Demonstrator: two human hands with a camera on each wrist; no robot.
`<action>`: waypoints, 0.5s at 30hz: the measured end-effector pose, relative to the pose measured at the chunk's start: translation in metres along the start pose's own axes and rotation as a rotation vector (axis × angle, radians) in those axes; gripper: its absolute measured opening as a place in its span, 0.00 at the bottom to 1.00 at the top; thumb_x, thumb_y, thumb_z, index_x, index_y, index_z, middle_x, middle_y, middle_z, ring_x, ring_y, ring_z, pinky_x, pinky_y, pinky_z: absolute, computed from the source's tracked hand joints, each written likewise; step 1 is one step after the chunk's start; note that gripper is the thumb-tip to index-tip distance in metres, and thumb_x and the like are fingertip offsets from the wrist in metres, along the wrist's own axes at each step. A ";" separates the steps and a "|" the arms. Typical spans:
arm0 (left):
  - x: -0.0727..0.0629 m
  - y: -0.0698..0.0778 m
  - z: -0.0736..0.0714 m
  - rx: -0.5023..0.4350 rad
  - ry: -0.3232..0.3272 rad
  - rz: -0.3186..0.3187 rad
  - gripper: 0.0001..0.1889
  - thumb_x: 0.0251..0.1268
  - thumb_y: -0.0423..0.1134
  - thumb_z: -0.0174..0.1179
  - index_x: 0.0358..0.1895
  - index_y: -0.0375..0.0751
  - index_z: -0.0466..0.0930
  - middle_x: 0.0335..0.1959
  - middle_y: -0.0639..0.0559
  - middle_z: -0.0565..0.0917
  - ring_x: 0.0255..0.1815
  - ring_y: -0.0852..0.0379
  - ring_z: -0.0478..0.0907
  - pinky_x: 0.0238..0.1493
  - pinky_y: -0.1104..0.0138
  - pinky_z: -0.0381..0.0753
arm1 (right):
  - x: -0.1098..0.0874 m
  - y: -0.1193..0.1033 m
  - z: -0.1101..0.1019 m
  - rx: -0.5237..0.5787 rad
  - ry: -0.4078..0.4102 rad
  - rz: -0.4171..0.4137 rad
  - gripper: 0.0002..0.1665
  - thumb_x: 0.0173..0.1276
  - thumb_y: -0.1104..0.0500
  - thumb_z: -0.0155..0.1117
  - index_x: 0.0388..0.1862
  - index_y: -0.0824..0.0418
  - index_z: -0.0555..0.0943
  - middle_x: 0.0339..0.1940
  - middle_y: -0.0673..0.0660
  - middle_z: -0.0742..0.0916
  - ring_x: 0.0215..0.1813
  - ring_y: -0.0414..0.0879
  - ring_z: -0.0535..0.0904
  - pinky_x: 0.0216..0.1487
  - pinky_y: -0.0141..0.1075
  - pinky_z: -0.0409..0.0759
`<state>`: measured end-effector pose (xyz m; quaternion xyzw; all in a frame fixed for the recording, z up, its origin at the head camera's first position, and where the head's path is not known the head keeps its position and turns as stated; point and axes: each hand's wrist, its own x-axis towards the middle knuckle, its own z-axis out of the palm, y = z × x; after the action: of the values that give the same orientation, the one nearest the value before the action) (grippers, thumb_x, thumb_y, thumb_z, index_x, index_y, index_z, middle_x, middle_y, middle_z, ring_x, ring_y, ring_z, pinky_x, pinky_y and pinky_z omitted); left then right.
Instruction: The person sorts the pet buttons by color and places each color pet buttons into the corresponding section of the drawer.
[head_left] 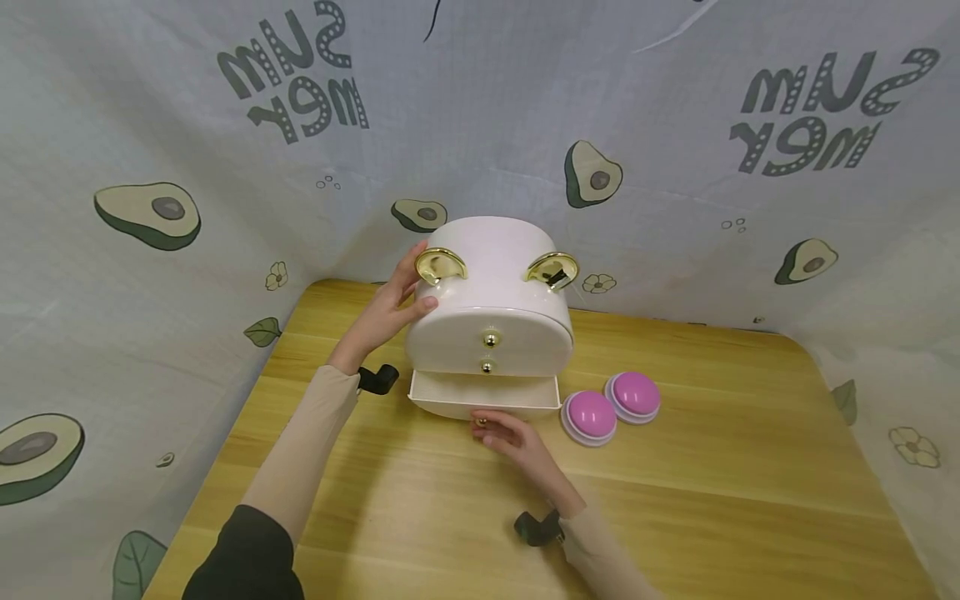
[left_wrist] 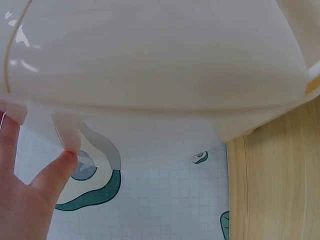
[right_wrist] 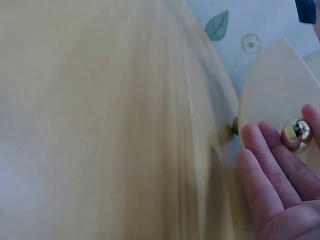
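Observation:
A glossy white storage box (head_left: 495, 287) with a domed top and two gold ear-shaped pieces (head_left: 555, 270) stands at the back of the table. Its bottom drawer (head_left: 442, 408) is pulled out, and no contents show in it. The two gold knobs (head_left: 491, 339) above sit on closed fronts. My left hand (head_left: 386, 315) rests on the box's left side, its fingers mostly straight, some tips behind the ear. At the drawer front, my right hand (head_left: 525, 450) pinches the round gold drawer knob (right_wrist: 296, 135) between thumb and fingers.
Two pink push buttons with white bases, a nearer one (head_left: 591, 415) and a farther one (head_left: 635, 395), sit to the right of the drawer. A pale curtain (head_left: 480, 108) with avocado prints hangs behind the wooden table (head_left: 712, 467).

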<state>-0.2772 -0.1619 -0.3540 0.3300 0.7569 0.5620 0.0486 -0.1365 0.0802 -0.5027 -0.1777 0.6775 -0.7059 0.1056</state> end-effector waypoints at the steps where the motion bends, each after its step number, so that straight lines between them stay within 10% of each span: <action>1: 0.000 0.000 0.000 -0.002 -0.001 0.002 0.40 0.70 0.30 0.54 0.76 0.40 0.38 0.75 0.37 0.48 0.73 0.40 0.52 0.71 0.49 0.50 | -0.003 0.000 0.002 0.003 -0.004 0.002 0.23 0.68 0.76 0.52 0.62 0.79 0.68 0.59 0.77 0.74 0.58 0.73 0.71 0.60 0.46 0.72; 15: -0.002 -0.001 -0.001 -0.020 0.000 0.003 0.40 0.70 0.29 0.53 0.76 0.43 0.37 0.75 0.37 0.49 0.73 0.41 0.52 0.71 0.50 0.50 | -0.046 -0.005 0.027 0.004 -0.062 -0.010 0.22 0.68 0.75 0.51 0.60 0.82 0.67 0.55 0.82 0.74 0.54 0.72 0.74 0.57 0.45 0.75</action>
<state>-0.2760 -0.1643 -0.3549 0.3306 0.7508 0.5695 0.0511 -0.0831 0.0733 -0.5020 -0.2024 0.6716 -0.7020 0.1234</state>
